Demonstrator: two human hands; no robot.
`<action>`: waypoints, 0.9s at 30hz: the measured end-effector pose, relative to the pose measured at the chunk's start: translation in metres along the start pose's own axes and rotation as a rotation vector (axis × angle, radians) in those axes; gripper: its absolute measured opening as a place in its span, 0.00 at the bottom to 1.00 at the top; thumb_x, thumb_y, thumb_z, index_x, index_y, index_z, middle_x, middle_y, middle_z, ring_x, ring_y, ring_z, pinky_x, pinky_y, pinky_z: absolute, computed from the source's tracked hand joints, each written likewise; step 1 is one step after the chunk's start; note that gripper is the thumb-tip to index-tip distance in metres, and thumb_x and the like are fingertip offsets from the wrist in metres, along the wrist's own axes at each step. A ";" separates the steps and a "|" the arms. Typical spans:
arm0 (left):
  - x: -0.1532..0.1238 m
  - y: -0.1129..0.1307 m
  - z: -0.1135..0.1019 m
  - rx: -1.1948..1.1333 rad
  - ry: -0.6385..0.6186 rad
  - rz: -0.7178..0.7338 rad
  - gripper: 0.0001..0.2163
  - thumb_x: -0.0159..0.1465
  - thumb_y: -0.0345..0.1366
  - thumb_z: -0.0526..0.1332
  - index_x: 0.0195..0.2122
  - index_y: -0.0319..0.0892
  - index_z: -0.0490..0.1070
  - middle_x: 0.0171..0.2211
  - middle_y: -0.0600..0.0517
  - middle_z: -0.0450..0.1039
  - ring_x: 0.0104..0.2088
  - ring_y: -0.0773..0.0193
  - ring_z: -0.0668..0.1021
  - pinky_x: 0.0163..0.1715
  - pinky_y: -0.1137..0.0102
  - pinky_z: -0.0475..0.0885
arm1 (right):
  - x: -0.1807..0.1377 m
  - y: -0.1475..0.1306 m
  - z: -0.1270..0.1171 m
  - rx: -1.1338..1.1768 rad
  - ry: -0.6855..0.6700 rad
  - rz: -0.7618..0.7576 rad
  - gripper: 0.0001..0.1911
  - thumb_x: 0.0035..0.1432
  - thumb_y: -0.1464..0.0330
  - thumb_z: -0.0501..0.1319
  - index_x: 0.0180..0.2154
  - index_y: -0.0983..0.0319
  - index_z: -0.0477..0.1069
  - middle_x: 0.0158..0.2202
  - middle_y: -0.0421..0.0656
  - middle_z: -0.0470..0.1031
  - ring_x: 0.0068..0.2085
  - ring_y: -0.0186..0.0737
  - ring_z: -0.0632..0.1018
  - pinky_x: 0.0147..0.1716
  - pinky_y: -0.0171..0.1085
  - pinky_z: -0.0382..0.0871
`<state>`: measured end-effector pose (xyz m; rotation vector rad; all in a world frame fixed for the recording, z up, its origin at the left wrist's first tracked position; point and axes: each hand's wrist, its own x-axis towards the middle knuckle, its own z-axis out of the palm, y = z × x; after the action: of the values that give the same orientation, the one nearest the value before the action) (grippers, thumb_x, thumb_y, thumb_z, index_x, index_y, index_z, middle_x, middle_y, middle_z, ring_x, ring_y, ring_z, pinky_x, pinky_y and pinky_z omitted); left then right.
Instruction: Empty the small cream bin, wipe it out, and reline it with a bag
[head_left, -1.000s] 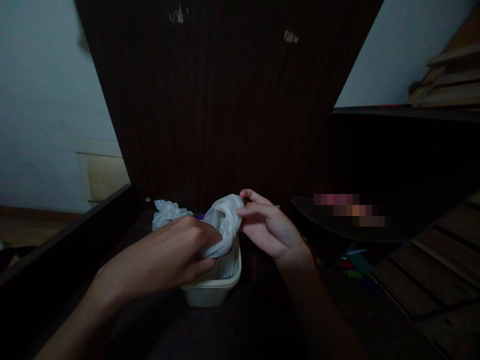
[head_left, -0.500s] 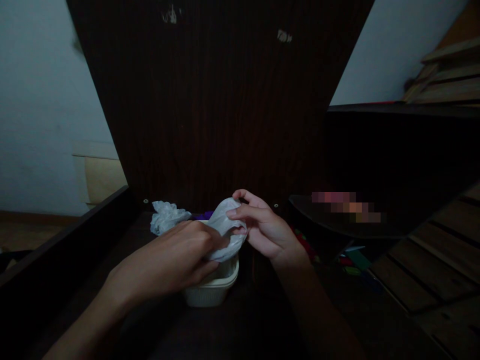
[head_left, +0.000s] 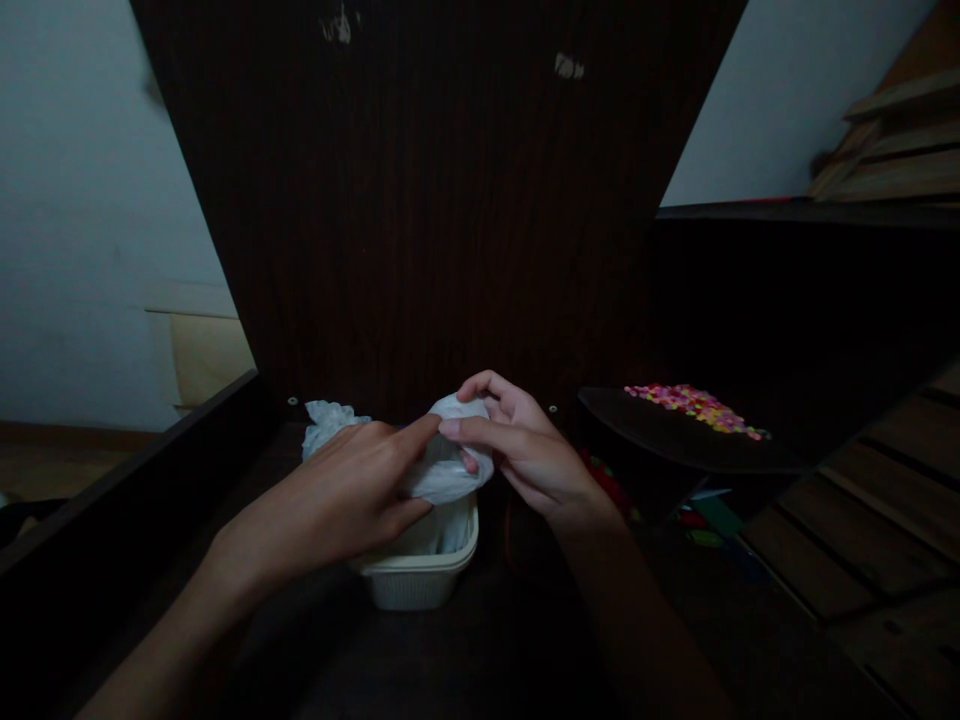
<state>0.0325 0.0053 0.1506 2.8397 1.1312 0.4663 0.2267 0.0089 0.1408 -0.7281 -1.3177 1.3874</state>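
Note:
Both hands are on a thin, pale plastic bag (head_left: pixel 450 482), held above a cream plastic container (head_left: pixel 420 588). My left hand (head_left: pixel 337 490) grips its left side, with the index finger reaching to its top. My right hand (head_left: pixel 536 450) pinches the right edge between thumb and fingers, and a fingertip shows through the bag's opening. The container stands on a dark surface, with some pale material inside that I cannot make out. Behind my left hand lies a crumpled pale plastic bag (head_left: pixel 330 422), partly covered by the hand.
A dark wooden panel (head_left: pixel 450 200) rises behind the hands. At right, a dark curved shelf (head_left: pixel 645 425) carries a strand of small pink and yellow pieces (head_left: pixel 697 405). Below it are a green item (head_left: pixel 718 518) and red items (head_left: pixel 609 485). A low dark side board (head_left: pixel 135 470) runs along the left.
My left index finger has come out of the bag's opening and now stretches along its top toward my right thumb. The bag has tilted and flattened a little. The container has stayed in place.

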 end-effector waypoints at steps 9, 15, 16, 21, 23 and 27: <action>-0.003 -0.001 0.000 0.041 -0.029 0.085 0.18 0.61 0.28 0.61 0.52 0.47 0.71 0.37 0.50 0.79 0.35 0.57 0.81 0.32 0.70 0.69 | -0.004 0.002 -0.011 -0.540 -0.013 -0.087 0.22 0.45 0.77 0.64 0.44 0.56 0.67 0.36 0.36 0.71 0.33 0.34 0.73 0.27 0.31 0.67; -0.002 0.002 -0.006 0.004 -0.121 0.094 0.13 0.64 0.28 0.60 0.48 0.45 0.75 0.37 0.50 0.79 0.34 0.60 0.80 0.32 0.71 0.69 | -0.008 -0.007 -0.012 -0.509 -0.034 -0.058 0.21 0.46 0.79 0.60 0.43 0.58 0.69 0.37 0.37 0.72 0.33 0.35 0.76 0.26 0.31 0.67; -0.002 0.002 -0.007 -0.009 -0.128 0.102 0.10 0.64 0.28 0.60 0.45 0.45 0.75 0.35 0.51 0.79 0.33 0.62 0.80 0.33 0.72 0.69 | -0.008 -0.008 -0.012 -0.486 -0.012 -0.068 0.20 0.46 0.79 0.60 0.42 0.58 0.69 0.38 0.38 0.72 0.33 0.35 0.77 0.25 0.31 0.68; -0.004 0.001 -0.009 -0.108 -0.166 0.161 0.08 0.65 0.27 0.58 0.33 0.44 0.75 0.29 0.55 0.77 0.28 0.67 0.77 0.32 0.75 0.67 | -0.005 -0.007 -0.011 -0.412 0.055 -0.124 0.19 0.43 0.79 0.63 0.40 0.59 0.69 0.41 0.39 0.70 0.32 0.33 0.76 0.25 0.32 0.69; -0.004 0.001 -0.009 -0.122 -0.154 0.171 0.08 0.65 0.27 0.59 0.32 0.44 0.74 0.30 0.55 0.77 0.28 0.67 0.77 0.32 0.75 0.68 | -0.004 -0.007 -0.010 -0.437 0.105 -0.197 0.18 0.43 0.78 0.64 0.38 0.60 0.70 0.40 0.38 0.70 0.32 0.32 0.74 0.26 0.31 0.68; -0.006 0.001 -0.014 -0.143 -0.108 0.159 0.08 0.63 0.27 0.59 0.32 0.45 0.76 0.30 0.54 0.78 0.30 0.65 0.79 0.33 0.74 0.68 | -0.006 -0.009 -0.007 -0.439 0.099 -0.258 0.15 0.46 0.77 0.65 0.38 0.59 0.71 0.39 0.39 0.71 0.35 0.34 0.75 0.31 0.33 0.70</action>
<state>0.0252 -0.0002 0.1623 2.8032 0.8232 0.3802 0.2368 0.0043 0.1463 -0.8678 -1.5947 0.8545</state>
